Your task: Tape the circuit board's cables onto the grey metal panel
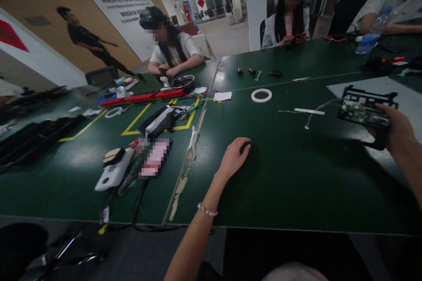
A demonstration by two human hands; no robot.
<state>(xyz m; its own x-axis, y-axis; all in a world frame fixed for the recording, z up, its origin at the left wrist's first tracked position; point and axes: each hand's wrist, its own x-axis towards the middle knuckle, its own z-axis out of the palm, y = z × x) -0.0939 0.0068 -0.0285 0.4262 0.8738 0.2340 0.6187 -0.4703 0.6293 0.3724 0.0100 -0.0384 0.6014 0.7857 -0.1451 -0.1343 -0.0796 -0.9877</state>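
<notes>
My left hand (234, 156) rests on the dark green table (290, 184), fingers curled around a small black object (245, 145) at its fingertips. A bead bracelet circles that wrist. At the right, my right hand (397, 129) holds a black frame with a green circuit board (364, 112) just above the table. A thin white cable (318, 109) trails left from the board beside a white strip (309, 111).
A white tape ring (261, 95) lies mid-table. A red power strip (141, 97), cables, a white device (114, 171) and yellow floor-tape marks sit on the left. Small black parts and a wrench (257, 75) lie farther back. Three other people sit at the far side.
</notes>
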